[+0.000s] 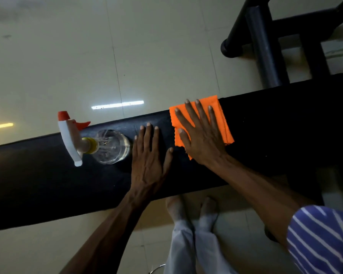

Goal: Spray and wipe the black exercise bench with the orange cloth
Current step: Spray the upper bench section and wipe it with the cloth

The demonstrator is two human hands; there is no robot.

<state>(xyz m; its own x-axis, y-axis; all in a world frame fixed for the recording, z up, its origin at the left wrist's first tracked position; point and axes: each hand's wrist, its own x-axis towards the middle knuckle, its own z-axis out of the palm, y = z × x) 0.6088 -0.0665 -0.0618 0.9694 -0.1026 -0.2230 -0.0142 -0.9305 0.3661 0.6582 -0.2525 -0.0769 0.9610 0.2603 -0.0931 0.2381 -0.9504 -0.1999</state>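
across the middle of the view runs the black exercise bench (265, 135), a long padded worktop slanting from lower left to upper right above a pale tiled floor (67, 56). on its far half, right of centre, lies the orange cloth (225, 123), folded flat, its far edge level with the far edge of the padding. the right hand (200, 131) lies palm down on the cloth, fingers spread wide and straight, pressing it against the worktop rather than gripping it; a corner of the cloth shows below the heel of the palm. the left hand (149, 161) rests flat on the bare padding just beside the cloth, fingers extended and close together, thumb out toward the right hand, holding nothing. just left of the left hand stands the spray bottle (109, 147), upright on the worktop and seen from above: clear body, yellow collar, white trigger head with an orange-red nozzle and lever pointing toward the far edge. the little finger of the left hand is near the bottle; i cannot tell if they touch. a blue sleeve with white stripes (323, 240) covers the right upper arm. below the bench are light trousers and two feet (192, 212) on the floor. at upper right stands a dark metal frame (263, 46).
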